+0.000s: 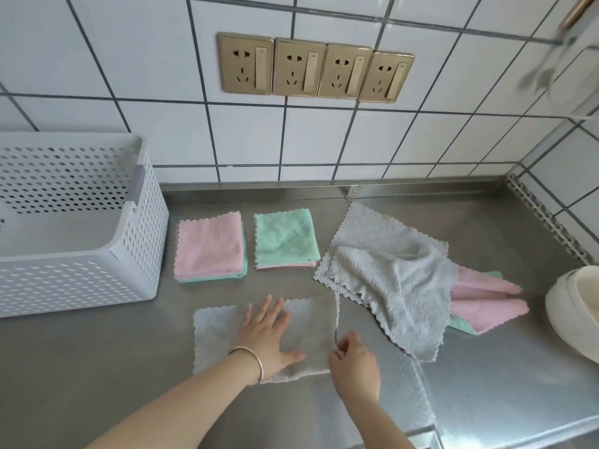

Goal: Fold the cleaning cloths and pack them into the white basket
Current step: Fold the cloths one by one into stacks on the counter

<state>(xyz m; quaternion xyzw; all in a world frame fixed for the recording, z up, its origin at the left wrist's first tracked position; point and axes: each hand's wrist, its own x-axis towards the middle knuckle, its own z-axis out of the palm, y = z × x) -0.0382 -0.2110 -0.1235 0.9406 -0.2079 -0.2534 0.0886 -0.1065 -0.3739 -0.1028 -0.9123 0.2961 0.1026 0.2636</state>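
A grey cloth (220,332) lies flat on the steel counter near me. My left hand (270,335) rests spread and flat on its middle. My right hand (353,361) pinches the cloth's right edge, lifted slightly off the counter. The white perforated basket (142,241) stands at the left, with nothing visible inside. Two folded stacks sit behind the cloth: one pink on top (209,246), one green on top (285,238). At the right lies a loose pile of grey cloths (395,273) over a pink cloth (483,303) and a green one (460,325).
The steel counter (486,384) ends at a tiled wall with a row of gold sockets (314,69). A white bowl-like vessel (573,312) stands at the right edge. A perforated strip (547,222) runs along the right wall.
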